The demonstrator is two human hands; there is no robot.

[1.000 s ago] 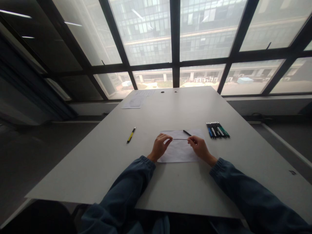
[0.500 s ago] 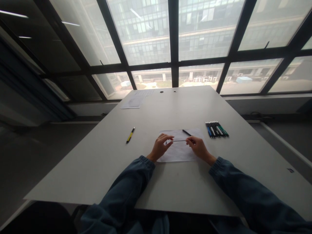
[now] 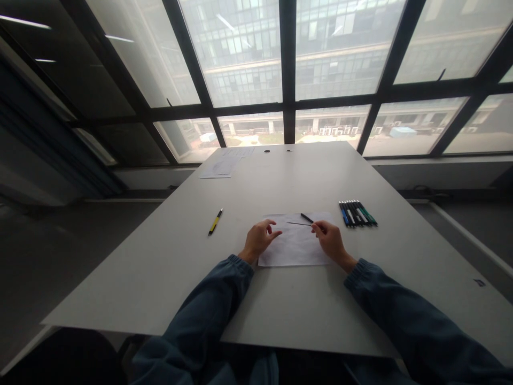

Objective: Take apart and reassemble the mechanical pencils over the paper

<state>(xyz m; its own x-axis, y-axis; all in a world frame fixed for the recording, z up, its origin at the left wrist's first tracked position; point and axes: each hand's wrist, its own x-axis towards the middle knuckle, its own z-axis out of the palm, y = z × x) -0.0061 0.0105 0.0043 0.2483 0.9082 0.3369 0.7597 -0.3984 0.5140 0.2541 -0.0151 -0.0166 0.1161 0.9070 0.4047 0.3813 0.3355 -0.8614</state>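
Between the thumb and fingers of my right hand (image 3: 328,239) is one end of a thin dark pen refill (image 3: 298,223), which points left above a white sheet of paper (image 3: 294,251). My left hand (image 3: 258,239) is over the sheet's left side, thumb and fingers apart, with nothing visible between them. Just behind the refill, a black pen piece (image 3: 306,217) lies at the sheet's far edge, close to my right fingers.
A yellow and black pen (image 3: 215,222) lies to the left. Several pens (image 3: 358,214) are lined up side by side on the right. Printed papers (image 3: 218,168) lie at the white table's (image 3: 160,283) far left corner, by the windows.
My left hand has come away from the refill and moved slightly left, with its fingers apart. The refill, still in my right hand, has its free end swung up and away.
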